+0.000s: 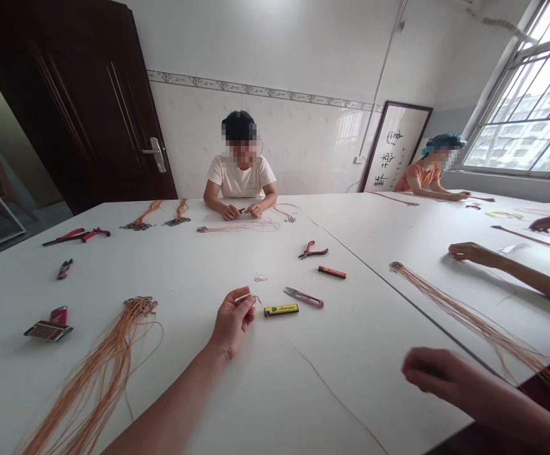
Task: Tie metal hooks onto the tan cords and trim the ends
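My left hand (234, 319) is closed in a pinch over the table, with a thin cord (258, 299) between thumb and forefinger. A short pale piece also shows at the fingertips. Just right of the pinch lies a yellow lighter (281, 310), and beyond it are thread snips (304, 297) with pink handles. My right hand (433, 373) is at the lower right, curled and smeared by motion; whatever its fingers hold cannot be made out. A fine pale cord (334, 393) runs across the table between my hands towards the bottom edge.
On the white table (184, 265) lie an orange cord bundle (109, 360), another bundle (446, 300), red-handled pliers (313, 250), a red lighter (332, 272), a small plastic bag (260, 277) and more pliers (78, 236). A co-worker (241, 170) sits opposite; another person's hand (474, 254) rests at right.
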Tool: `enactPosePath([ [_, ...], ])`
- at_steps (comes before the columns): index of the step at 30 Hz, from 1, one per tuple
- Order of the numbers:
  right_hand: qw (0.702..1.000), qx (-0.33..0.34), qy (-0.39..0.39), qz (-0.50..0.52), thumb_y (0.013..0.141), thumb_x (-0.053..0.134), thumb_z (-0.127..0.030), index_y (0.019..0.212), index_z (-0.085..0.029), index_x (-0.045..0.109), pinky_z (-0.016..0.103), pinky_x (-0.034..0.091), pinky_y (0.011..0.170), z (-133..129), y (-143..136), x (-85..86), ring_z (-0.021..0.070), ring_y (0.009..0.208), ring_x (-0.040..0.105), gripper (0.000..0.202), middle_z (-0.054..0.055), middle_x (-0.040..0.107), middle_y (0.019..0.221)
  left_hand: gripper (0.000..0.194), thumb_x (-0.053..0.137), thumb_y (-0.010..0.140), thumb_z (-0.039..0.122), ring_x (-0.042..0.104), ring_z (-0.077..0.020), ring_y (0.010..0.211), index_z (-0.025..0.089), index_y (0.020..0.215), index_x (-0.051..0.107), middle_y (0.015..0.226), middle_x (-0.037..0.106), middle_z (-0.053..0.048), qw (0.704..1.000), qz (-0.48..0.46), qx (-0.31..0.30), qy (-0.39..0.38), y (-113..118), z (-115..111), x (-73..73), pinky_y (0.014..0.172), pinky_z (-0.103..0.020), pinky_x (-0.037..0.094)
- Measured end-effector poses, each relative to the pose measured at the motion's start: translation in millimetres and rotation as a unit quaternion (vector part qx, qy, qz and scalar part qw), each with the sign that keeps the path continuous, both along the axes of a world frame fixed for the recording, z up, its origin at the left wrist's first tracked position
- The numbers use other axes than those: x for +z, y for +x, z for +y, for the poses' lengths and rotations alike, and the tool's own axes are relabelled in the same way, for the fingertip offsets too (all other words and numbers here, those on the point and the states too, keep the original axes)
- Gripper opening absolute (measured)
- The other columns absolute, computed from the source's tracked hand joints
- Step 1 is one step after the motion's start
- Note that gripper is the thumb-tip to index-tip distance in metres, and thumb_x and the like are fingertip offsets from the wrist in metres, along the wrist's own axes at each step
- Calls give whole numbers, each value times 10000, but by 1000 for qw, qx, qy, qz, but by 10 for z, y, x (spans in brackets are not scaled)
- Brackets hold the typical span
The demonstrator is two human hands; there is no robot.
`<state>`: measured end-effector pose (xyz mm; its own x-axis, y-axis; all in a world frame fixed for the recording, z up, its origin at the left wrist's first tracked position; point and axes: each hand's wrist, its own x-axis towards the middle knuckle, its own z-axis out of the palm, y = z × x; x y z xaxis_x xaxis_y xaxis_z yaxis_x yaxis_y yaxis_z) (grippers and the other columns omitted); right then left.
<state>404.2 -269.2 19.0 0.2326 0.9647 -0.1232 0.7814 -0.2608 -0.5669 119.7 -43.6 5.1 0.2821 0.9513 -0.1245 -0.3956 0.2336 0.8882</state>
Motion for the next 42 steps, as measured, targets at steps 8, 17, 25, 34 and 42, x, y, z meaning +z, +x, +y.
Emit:
enactPosePath([
  [8, 971, 118, 162, -133, 793, 406, -243, 1026, -208, 530, 333, 382, 784, 1618, -704, -72, 212, 960, 475, 266, 86, 546, 1049, 306, 687, 598, 256, 458, -44, 539, 206, 868, 554, 697, 552, 31, 999, 29, -38, 24, -21, -44, -3, 576, -194, 389],
  [17, 954, 108, 202, -193, 806, 350, -187, 1024, -148, 537, 308, 386, 711, 1878, -679, -333, 194, 807, 505, 290, 110, 548, 899, 183, 627, 666, 233, 476, -55, 576, 204, 831, 556, 679, 485, 41, 996, 52, -56, 50, -18, -70, 3, 596, -211, 401],
  [25, 984, -3, 171, 54, 831, 334, -360, 907, -175, 595, 255, 391, 617, 1772, -804, -107, 149, 711, 513, 329, 47, 572, 812, 265, 626, 652, 192, 589, -145, 726, 199, 904, 547, 710, 528, 16, 994, 41, -88, 43, 47, -85, 7, 706, -303, 455],
  [34, 965, 163, 136, 152, 766, 485, -436, 931, -201, 600, 226, 373, 556, 1525, -1147, 14, 108, 621, 467, 310, 18, 574, 748, 311, 632, 654, 188, 590, -130, 697, 223, 948, 537, 746, 563, 16, 990, 9, -143, -12, 83, -148, 38, 724, -340, 472],
  [42, 961, 191, 178, 94, 823, 414, -394, 871, -206, 575, 224, 371, 565, 1525, -1180, -34, 106, 612, 469, 253, 11, 556, 705, 312, 609, 656, 135, 583, -116, 676, 216, 946, 531, 741, 566, 21, 987, 6, -158, -14, 83, -152, 35, 722, -336, 482],
])
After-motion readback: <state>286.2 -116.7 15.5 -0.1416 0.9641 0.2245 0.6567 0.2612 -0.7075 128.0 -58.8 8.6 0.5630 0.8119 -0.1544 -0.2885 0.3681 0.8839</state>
